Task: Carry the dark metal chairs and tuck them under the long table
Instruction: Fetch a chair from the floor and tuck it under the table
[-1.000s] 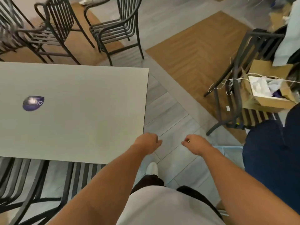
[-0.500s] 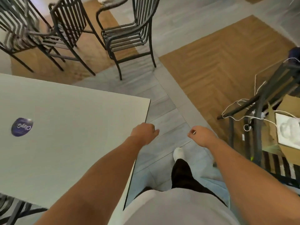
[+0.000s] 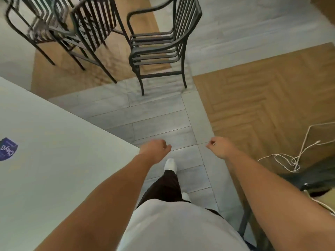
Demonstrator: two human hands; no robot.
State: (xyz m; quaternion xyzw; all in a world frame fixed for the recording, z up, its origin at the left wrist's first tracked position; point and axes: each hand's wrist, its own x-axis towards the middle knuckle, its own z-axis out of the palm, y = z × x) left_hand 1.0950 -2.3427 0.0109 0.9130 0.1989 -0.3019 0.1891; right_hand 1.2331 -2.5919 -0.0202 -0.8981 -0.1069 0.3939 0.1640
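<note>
Grey planks and herringbone wood are making up the floor [image 3: 159,120], with the long pale surface [image 3: 54,160] lying along the left and a loose white cord [image 3: 290,160] trailing at the right, well clear of the walking line. Beyond the surface's corner, the nearest dark metal chair [image 3: 159,49] is standing apart from the surface, others [image 3: 76,28] crowding behind it, none tucked yet. Both the left hand [image 3: 155,148] and right hand [image 3: 220,147] are reaching forward, each grip loosely curled and holding nothing, probably readying for the armrests.
</note>
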